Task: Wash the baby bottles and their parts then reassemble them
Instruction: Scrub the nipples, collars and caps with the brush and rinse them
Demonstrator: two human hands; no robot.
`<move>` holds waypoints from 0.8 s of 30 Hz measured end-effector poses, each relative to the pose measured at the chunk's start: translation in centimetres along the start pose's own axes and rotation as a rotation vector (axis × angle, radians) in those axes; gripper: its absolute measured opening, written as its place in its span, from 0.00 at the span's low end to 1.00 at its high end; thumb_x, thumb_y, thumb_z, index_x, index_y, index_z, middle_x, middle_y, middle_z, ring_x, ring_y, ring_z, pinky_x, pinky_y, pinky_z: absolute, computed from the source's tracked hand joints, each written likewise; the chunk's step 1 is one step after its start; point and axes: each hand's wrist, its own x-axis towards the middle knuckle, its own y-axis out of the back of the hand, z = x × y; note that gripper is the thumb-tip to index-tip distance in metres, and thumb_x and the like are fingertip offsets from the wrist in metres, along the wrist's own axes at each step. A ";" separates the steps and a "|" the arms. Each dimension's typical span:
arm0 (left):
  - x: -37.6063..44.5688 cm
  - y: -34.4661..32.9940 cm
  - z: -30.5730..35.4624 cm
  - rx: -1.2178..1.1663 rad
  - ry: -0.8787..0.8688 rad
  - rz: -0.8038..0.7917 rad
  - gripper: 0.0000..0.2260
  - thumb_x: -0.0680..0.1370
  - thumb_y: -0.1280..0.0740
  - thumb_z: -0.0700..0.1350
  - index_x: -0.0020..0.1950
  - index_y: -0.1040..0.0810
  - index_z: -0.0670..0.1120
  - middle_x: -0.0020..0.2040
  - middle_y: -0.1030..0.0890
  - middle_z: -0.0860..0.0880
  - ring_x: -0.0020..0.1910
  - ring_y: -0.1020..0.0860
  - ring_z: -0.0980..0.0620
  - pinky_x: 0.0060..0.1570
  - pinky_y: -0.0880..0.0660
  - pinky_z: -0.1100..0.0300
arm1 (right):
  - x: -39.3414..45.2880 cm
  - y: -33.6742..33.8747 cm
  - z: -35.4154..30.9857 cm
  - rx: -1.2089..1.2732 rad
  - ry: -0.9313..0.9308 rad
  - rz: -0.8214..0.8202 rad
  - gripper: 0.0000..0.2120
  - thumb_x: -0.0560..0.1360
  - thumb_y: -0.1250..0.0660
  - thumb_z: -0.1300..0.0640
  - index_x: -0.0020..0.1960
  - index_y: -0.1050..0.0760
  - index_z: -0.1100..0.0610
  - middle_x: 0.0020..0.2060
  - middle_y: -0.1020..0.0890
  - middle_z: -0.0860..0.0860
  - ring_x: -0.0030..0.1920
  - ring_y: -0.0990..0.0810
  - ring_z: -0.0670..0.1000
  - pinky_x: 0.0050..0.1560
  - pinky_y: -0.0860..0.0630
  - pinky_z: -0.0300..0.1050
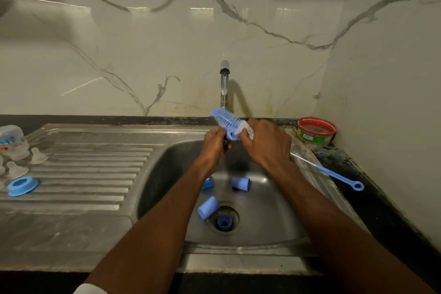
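Likely a home kitchen: steel sink (274, 222), tap (224, 83), marble-look backsplash (119, 55).

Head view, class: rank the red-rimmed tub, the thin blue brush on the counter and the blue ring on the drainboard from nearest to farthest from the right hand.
From the right hand:
1. Thin blue brush, on the counter just right of it.
2. Red-rimmed tub, back right corner.
3. Blue ring, far left on the drainboard.

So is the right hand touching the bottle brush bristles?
Touching. The head view shows the right hand gripping the bristle end of the bottle brush, fingers wrapped against the bristles.

Dim, yellowish light, wall glare streaks, soft focus, curved wide-angle edges.
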 end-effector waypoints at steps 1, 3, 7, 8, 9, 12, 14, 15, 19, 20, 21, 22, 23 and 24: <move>0.2 0.3 0.2 -0.017 -0.029 0.058 0.09 0.83 0.37 0.42 0.52 0.19 0.38 0.39 0.18 0.45 0.35 0.23 0.53 0.35 0.26 0.62 | 0.1 -0.1 0.5 -0.010 -0.026 -0.008 0.16 0.79 0.41 0.39 0.54 0.23 0.49 0.48 0.18 0.51 0.46 0.19 0.57 0.38 0.35 0.46; 0.5 0.9 0.4 -0.032 -0.075 0.113 0.12 0.83 0.35 0.46 0.52 0.18 0.38 0.39 0.17 0.45 0.32 0.22 0.56 0.35 0.23 0.64 | 0.1 -0.3 1.2 -0.040 -0.059 -0.016 0.15 0.78 0.41 0.39 0.51 0.24 0.49 0.46 0.18 0.51 0.44 0.19 0.56 0.37 0.34 0.46; 0.4 1.0 -0.1 -0.097 -0.063 0.058 0.08 0.81 0.32 0.44 0.52 0.16 0.40 0.44 0.15 0.43 0.43 0.17 0.52 0.45 0.19 0.63 | -0.7 -0.8 0.5 -0.059 -0.026 -0.013 0.13 0.81 0.42 0.44 0.56 0.26 0.51 0.50 0.21 0.52 0.48 0.19 0.57 0.39 0.35 0.47; 0.2 0.9 -0.1 -0.110 -0.056 0.048 0.07 0.81 0.31 0.43 0.52 0.16 0.40 0.43 0.15 0.44 0.44 0.18 0.52 0.46 0.19 0.63 | -0.7 -0.9 0.2 -0.053 -0.028 0.004 0.13 0.82 0.42 0.44 0.58 0.26 0.51 0.52 0.21 0.53 0.50 0.19 0.58 0.40 0.35 0.47; 0.0 0.7 0.0 -0.128 -0.056 0.047 0.07 0.80 0.30 0.42 0.53 0.16 0.40 0.43 0.16 0.44 0.43 0.18 0.52 0.48 0.19 0.63 | -0.7 -0.8 0.0 -0.048 -0.041 0.016 0.14 0.82 0.43 0.45 0.61 0.27 0.52 0.54 0.22 0.53 0.51 0.19 0.58 0.41 0.35 0.48; 0.0 1.0 0.2 -0.165 -0.050 0.122 0.10 0.79 0.29 0.42 0.56 0.17 0.37 0.46 0.14 0.43 0.44 0.16 0.53 0.51 0.18 0.61 | -0.7 -0.9 -0.2 -0.028 -0.020 -0.006 0.13 0.83 0.43 0.46 0.61 0.28 0.52 0.54 0.23 0.54 0.51 0.20 0.58 0.41 0.35 0.48; 0.2 1.6 0.4 -0.234 -0.010 0.180 0.07 0.79 0.29 0.41 0.53 0.16 0.39 0.45 0.13 0.43 0.44 0.15 0.53 0.48 0.17 0.62 | -1.3 -0.9 -0.4 -0.008 0.027 -0.021 0.12 0.83 0.42 0.46 0.60 0.27 0.51 0.53 0.22 0.53 0.50 0.20 0.58 0.41 0.33 0.48; 0.4 1.8 0.4 -0.273 0.010 0.195 0.06 0.79 0.29 0.41 0.51 0.16 0.40 0.45 0.13 0.44 0.43 0.15 0.53 0.46 0.17 0.63 | -1.6 -0.9 -0.6 0.004 0.044 -0.023 0.12 0.83 0.42 0.46 0.61 0.27 0.50 0.54 0.22 0.53 0.51 0.20 0.57 0.42 0.31 0.49; 0.0 1.5 0.2 -0.160 0.093 0.093 0.08 0.81 0.31 0.44 0.51 0.16 0.40 0.40 0.15 0.46 0.37 0.18 0.55 0.41 0.20 0.63 | -1.4 -1.1 -1.4 -0.008 0.043 -0.027 0.13 0.83 0.41 0.47 0.64 0.28 0.50 0.56 0.22 0.52 0.50 0.20 0.56 0.41 0.31 0.47; -0.2 1.1 0.1 -0.135 0.105 0.037 0.07 0.81 0.31 0.43 0.51 0.16 0.40 0.39 0.16 0.46 0.37 0.19 0.55 0.44 0.20 0.62 | -1.0 -1.0 -1.5 -0.023 0.013 -0.026 0.13 0.83 0.41 0.48 0.64 0.28 0.51 0.55 0.23 0.52 0.50 0.20 0.56 0.41 0.33 0.47; -0.4 0.7 0.1 -0.136 0.104 0.002 0.07 0.81 0.32 0.42 0.51 0.16 0.40 0.39 0.16 0.46 0.38 0.19 0.54 0.48 0.20 0.61 | -0.7 -0.9 -1.4 -0.039 -0.026 -0.024 0.12 0.83 0.41 0.48 0.65 0.29 0.51 0.56 0.23 0.53 0.50 0.19 0.57 0.41 0.34 0.47; -0.5 0.4 0.1 -0.135 0.093 -0.007 0.07 0.81 0.32 0.42 0.52 0.16 0.39 0.39 0.16 0.46 0.39 0.19 0.54 0.50 0.19 0.60 | -0.4 -0.8 -1.3 -0.056 -0.064 -0.025 0.12 0.83 0.40 0.49 0.65 0.29 0.51 0.56 0.23 0.53 0.51 0.19 0.57 0.41 0.34 0.48; -0.6 0.2 0.1 -0.121 0.081 0.007 0.08 0.82 0.32 0.43 0.53 0.17 0.40 0.39 0.16 0.46 0.40 0.18 0.54 0.50 0.19 0.60 | -0.3 -0.8 -1.1 -0.078 -0.091 -0.027 0.12 0.83 0.40 0.49 0.65 0.29 0.51 0.56 0.22 0.53 0.51 0.19 0.58 0.41 0.33 0.48; -0.6 0.1 0.2 -0.082 0.077 0.030 0.08 0.82 0.33 0.44 0.54 0.17 0.41 0.42 0.15 0.46 0.42 0.17 0.53 0.51 0.18 0.59 | -0.5 -0.8 -1.0 -0.099 -0.105 -0.032 0.12 0.83 0.40 0.49 0.65 0.29 0.51 0.56 0.22 0.53 0.51 0.19 0.57 0.41 0.33 0.48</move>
